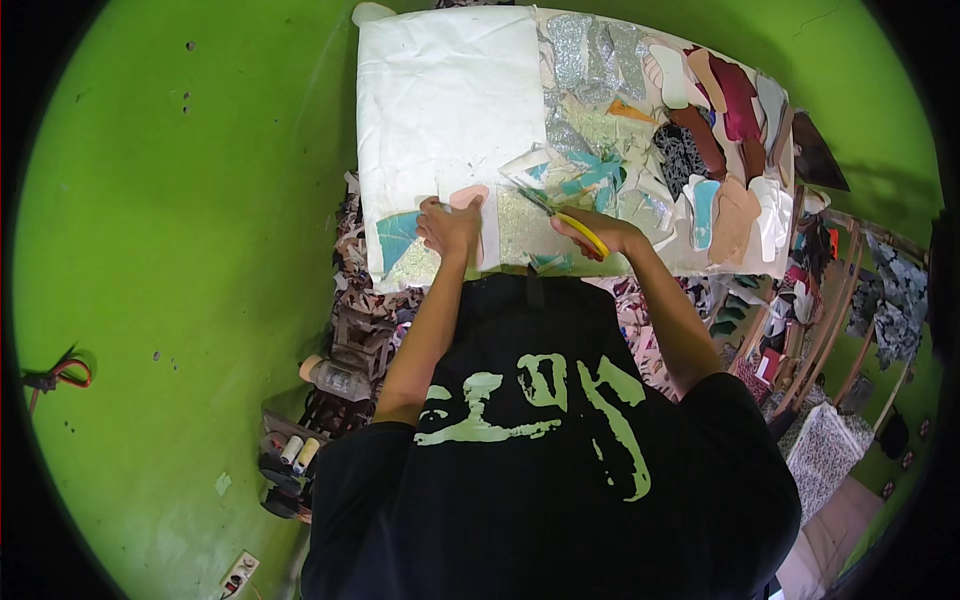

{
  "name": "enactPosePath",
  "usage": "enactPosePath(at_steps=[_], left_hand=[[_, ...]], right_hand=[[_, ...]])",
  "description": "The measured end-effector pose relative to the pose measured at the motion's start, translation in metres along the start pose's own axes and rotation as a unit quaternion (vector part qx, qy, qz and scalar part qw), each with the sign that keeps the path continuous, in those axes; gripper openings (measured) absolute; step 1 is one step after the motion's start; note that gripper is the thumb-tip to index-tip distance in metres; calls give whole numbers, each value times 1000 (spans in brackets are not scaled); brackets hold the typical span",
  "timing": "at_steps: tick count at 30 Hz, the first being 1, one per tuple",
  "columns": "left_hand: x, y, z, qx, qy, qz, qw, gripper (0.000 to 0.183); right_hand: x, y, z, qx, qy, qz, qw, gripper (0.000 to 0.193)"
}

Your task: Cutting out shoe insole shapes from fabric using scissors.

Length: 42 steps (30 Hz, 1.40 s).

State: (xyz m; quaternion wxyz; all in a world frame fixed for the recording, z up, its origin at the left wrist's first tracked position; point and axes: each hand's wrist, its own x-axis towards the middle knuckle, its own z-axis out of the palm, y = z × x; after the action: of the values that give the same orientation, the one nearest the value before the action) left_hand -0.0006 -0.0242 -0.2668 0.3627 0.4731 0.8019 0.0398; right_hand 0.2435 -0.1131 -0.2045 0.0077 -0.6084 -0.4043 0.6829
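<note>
The desk point(600, 262) stretches away beyond both hands, pushed against a bright green wall, and most of its far side is taken up by a big white sheet point(445, 95) lying beyond the left hand. Beyond and outward of the right hand lies a spread of cut sole-shaped pieces point(715, 140) in maroon, pink, white and patterned stuff, with silver glitter scraps point(590, 50) farther back.

Between the two hands lies a glittery sheet point(520, 222), flat on the desk. The left hand point(450, 227) presses down, fingers curled, on a pink sole-shaped template point(470, 195) at the near-left edge of that sheet; a teal scrap point(398, 235) sits just outward of it. The right hand point(600, 233) is closed around the yellow handles of a pair of scissors point(560, 212), whose blades point inward toward the left hand, across the glitter sheet.

By the look of it, the step in hand is cutting the glittery sheet to the template's outline. The next move seems to call for steady pressure from the left hand so the template cannot slip, and for the blades to follow close along its edge.
</note>
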Motion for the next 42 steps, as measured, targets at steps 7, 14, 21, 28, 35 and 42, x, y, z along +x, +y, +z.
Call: enactPosePath(at_steps=[7, 14, 21, 28, 35, 42], left_hand=[[23, 5, -9, -25, -107, 46, 993, 59], [41, -17, -13, -435, -370, -26, 820, 32], [41, -32, -3, -487, -380, -67, 783, 45], [36, -37, -6, -514, -364, -72, 773, 47], [36, -50, -2, -556, -380, -63, 737, 52], [32, -49, -3, -585, -398, -41, 706, 49]], right_hand=[[18, -19, -36, -55, -33, -26, 998, 68], [59, -28, -54, -48, -137, -43, 988, 66], [94, -38, -66, -33, -207, -120, 970, 61], [89, -63, -85, -80, -241, -105, 961, 49], [101, -65, -81, -59, -278, -129, 950, 46], [112, -77, -65, -17, -300, -142, 943, 61]])
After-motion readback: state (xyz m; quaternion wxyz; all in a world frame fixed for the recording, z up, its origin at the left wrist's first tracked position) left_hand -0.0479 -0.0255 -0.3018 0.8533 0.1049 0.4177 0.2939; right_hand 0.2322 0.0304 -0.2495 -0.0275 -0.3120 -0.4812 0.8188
